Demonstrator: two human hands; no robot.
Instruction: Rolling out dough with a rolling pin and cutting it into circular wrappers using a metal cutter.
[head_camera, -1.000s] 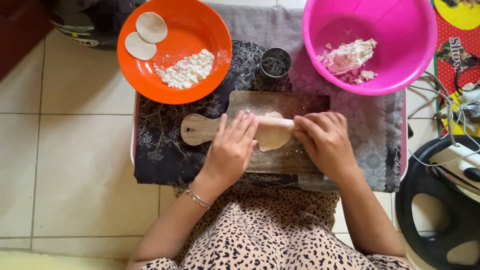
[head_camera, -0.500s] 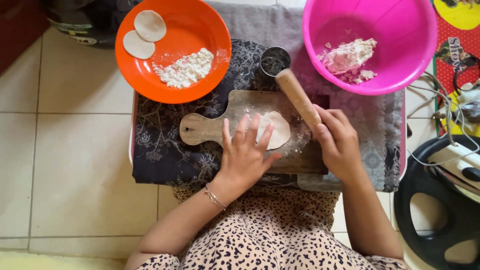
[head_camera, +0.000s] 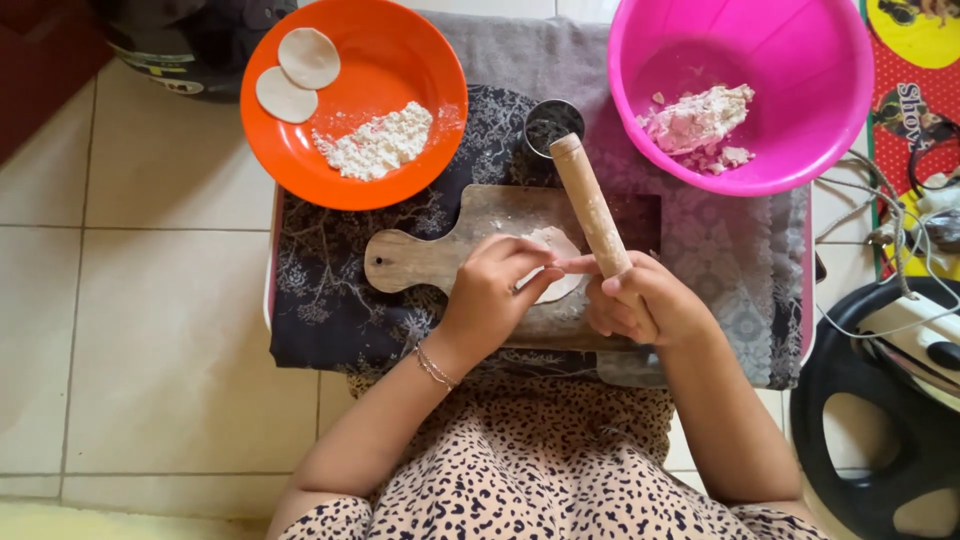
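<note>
Two hands meet at mid-frame over a wooden board. Right hand (head_camera: 645, 300) has its fingers curled tight round the lower end of a wooden rolling pin (head_camera: 590, 205), which slants up & a bit left, its top end just beside a small metal cup (head_camera: 552, 124); the index finger sticks out w/ its tip on the edge of the dough. Left hand (head_camera: 495, 295) has fingers bent, tips pinching or lifting the near edge of a thin round dough disc (head_camera: 555, 250); can't tell exactly how much of the disc is off the board, since the hand hides its left part. The disc lies centre-right on the cutting board (head_camera: 430, 258), a paddle shape w/ its handle & hanging hole pointing to frame left. A thin bracelet (head_camera: 433, 368) sits on the left wrist. Board rests on a dark floral cloth (head_camera: 330, 300) over a low table. Upper left of frame: orange bowl (head_camera: 420, 60) w/ a heap of flour (head_camera: 377, 143) & two rolled discs (head_camera: 297, 73) overlapping near its far rim. Upper right: pink basin (head_camera: 820, 90) holding a lump of floury dough (head_camera: 697, 122). Right edge: cables & a black-and-white appliance (head_camera: 900, 350). Bottom: leopard-print clothing (head_camera: 540, 470); tiled floor (head_camera: 140, 330) at left.
</note>
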